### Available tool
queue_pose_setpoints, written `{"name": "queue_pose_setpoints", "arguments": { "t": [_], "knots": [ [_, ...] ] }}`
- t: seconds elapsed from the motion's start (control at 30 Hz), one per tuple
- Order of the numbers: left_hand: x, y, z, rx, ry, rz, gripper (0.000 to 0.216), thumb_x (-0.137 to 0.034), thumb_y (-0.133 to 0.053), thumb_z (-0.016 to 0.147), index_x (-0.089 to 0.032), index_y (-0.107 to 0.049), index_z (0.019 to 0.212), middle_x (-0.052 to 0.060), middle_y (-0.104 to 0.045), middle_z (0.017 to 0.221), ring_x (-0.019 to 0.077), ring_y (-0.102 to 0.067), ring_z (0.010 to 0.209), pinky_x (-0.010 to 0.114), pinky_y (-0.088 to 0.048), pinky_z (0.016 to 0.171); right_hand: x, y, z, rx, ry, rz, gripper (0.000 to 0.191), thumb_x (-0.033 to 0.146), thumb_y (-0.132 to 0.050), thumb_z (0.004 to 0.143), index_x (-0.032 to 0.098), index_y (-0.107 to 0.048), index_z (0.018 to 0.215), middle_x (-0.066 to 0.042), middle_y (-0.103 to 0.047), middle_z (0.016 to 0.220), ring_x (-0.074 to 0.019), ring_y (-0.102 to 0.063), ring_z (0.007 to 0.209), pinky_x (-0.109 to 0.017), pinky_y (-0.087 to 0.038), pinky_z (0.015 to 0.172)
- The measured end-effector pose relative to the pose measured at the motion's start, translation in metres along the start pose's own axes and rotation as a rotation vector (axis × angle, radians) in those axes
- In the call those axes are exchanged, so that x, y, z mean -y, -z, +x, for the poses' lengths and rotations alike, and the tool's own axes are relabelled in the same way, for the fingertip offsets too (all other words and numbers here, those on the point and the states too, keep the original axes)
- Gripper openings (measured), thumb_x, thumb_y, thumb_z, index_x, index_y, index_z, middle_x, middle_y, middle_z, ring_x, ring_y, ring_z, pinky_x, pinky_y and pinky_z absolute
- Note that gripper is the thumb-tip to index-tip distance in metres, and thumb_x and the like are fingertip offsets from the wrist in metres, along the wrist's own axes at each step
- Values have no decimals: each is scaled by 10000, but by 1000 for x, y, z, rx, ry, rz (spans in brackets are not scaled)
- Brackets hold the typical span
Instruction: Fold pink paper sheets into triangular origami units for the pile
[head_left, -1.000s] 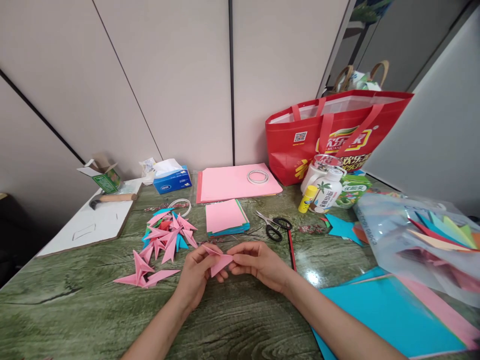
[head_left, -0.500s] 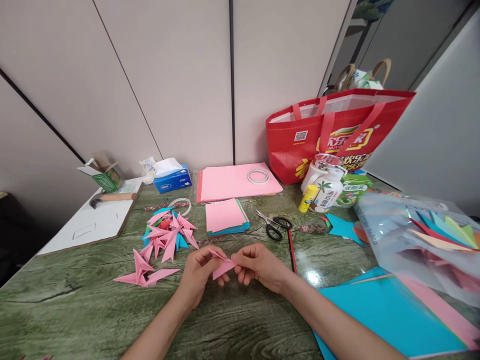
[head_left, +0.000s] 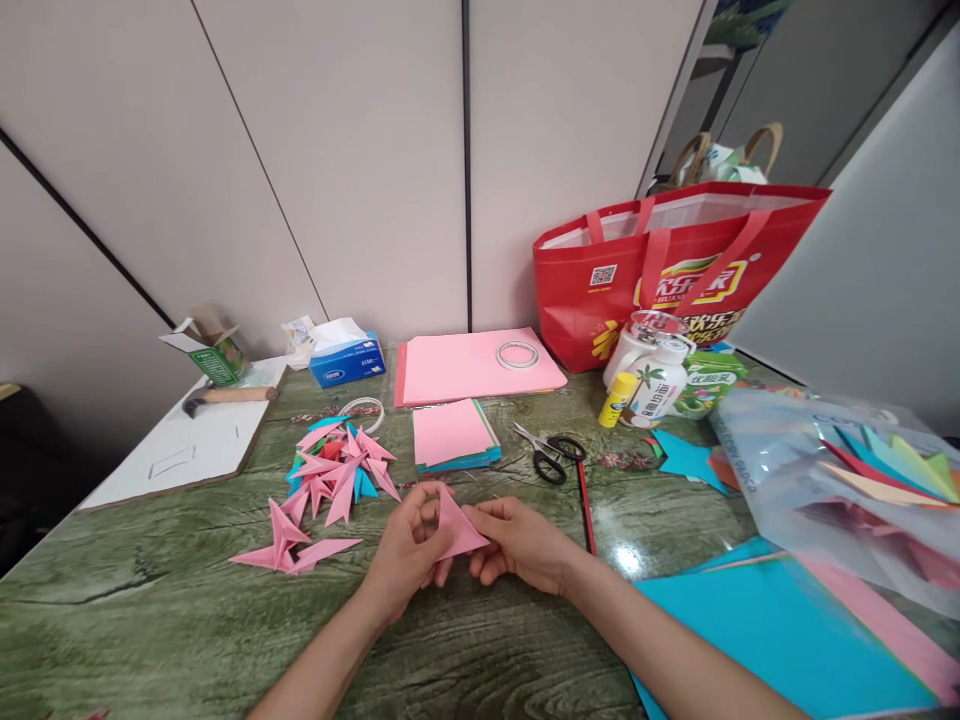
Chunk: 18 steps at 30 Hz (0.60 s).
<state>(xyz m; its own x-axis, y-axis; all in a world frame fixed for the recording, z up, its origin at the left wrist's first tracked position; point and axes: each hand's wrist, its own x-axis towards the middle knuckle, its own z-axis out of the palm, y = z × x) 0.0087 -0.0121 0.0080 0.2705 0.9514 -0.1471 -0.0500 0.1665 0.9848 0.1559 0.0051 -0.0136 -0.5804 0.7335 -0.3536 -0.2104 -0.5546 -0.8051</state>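
The folded pink paper has just been turned: its lower point hung toward the near edge, and now a peak stands up with a broad triangular face showing. It is above the near middle of the tabletop — the left hand grasps its left side, the right hand pinches its right. The handling seems to have shifted to another face, the piece apart from the folded pile at left.

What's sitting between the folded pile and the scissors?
In the head view, a paper stack, pink on top, lies between the folded pile and the scissors.
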Motion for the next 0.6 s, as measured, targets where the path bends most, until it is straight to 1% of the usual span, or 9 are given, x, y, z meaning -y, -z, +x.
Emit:
{"name": "queue_pose_setpoints", "arguments": {
  "t": [0.17,0.4,0.6],
  "knots": [
    [-3,-2,-1,8,7,-54,286,-285,-613,698,-211,-420,896,-84,-528,570,6,-367,289,105,-203,285,1,1,0,29,34,33,342,424,-653,657,107,-532,616,38,-535,445,-10,-444,338,-99,-337,346],
    [0,-1,0,38,-18,-12,281,-262,-599,721,-208,-378,886,-60,-552,601,8,-375,306,96,-191,299,3,4,0,31,70,-39,356,427,-642,666,104,-523,573,40,-512,422,-10,-397,315,-119,-258,313],
    [6,0,3,59,-60,-24,268,-283,-601,721,-205,-374,839,-62,-547,596,14,-400,312,97,-188,293,6,0,-2,14,82,-46,359,437,-649,642,112,-521,558,48,-493,419,-12,-381,324,-133,-232,311]
  ]
}}
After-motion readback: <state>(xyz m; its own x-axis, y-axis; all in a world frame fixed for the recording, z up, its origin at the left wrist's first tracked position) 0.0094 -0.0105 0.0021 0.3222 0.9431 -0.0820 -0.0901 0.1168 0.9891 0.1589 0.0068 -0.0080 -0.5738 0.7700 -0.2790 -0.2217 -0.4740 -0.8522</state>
